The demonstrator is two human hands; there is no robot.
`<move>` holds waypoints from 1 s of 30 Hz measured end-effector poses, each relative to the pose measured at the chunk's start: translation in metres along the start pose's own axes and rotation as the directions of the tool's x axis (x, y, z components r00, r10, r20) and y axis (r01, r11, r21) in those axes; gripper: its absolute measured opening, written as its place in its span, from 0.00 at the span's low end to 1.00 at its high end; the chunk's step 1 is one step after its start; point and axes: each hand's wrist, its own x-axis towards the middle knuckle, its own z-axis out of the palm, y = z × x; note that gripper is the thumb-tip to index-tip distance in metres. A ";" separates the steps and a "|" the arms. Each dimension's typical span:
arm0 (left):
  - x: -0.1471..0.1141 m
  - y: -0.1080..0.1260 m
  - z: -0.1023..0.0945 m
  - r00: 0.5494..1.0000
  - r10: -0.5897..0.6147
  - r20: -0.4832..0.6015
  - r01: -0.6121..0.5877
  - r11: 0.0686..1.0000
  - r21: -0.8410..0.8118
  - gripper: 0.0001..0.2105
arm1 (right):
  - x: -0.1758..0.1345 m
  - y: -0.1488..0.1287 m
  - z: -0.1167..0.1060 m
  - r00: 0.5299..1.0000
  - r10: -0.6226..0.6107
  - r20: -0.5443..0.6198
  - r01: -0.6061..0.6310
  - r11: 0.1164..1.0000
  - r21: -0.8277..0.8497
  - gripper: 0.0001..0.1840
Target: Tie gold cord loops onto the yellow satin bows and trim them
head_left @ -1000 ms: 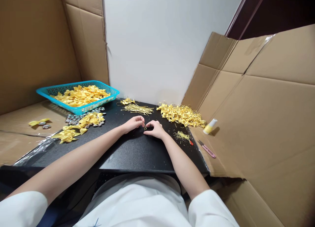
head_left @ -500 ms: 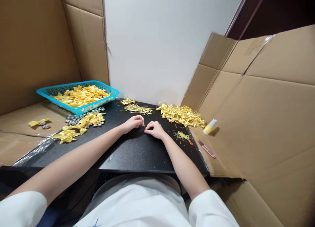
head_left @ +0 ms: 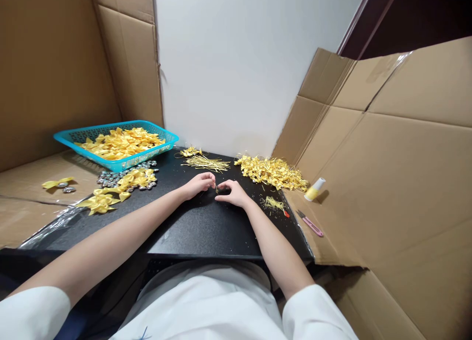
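Over the middle of the black table my left hand (head_left: 201, 185) is closed in a pinch on a short gold cord (head_left: 217, 190). The cord hangs below its fingertips and seems to end in a small loop or knot, too small to make out. Facing it, my right hand (head_left: 235, 194) has its thumb and fingers apart around the cord; whether a fingertip touches it I cannot tell. Beyond my hands lies a bundle of cut gold cords (head_left: 207, 163). A heap of small yellow ribbon bows with cord loops (head_left: 271, 172) is to the right of that bundle.
A blue basket (head_left: 171, 139) of yellow ribbon flowers stands back left. Before it lie silver buttons (head_left: 110, 176) and yellow ribbon flowers (head_left: 100, 202). At right are cord scraps (head_left: 273, 202), pink thread snips (head_left: 311, 225) and a yellow-and-white spool (head_left: 314, 189). Cardboard walls (head_left: 405, 172) border the table.
My right thumb and fingers have spread from their pinch at the cord, leaving its lower end hanging in view. My left hand stays nearly still.
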 end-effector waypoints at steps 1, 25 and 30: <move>-0.001 0.001 0.001 1.000 0.002 0.000 -0.002 1.000 0.006 0.09 | 0.000 -0.001 0.001 1.000 0.003 -0.014 -0.003 1.000 -0.013 0.21; 0.000 0.001 0.000 1.000 -0.012 -0.014 0.011 1.000 -0.029 0.08 | 0.006 -0.007 0.002 0.990 0.137 0.020 -0.134 0.909 0.394 0.04; 0.002 -0.002 -0.001 1.000 -0.015 -0.016 0.015 0.999 -0.035 0.08 | 0.007 -0.013 0.002 0.974 0.226 0.014 -0.211 0.881 0.423 0.03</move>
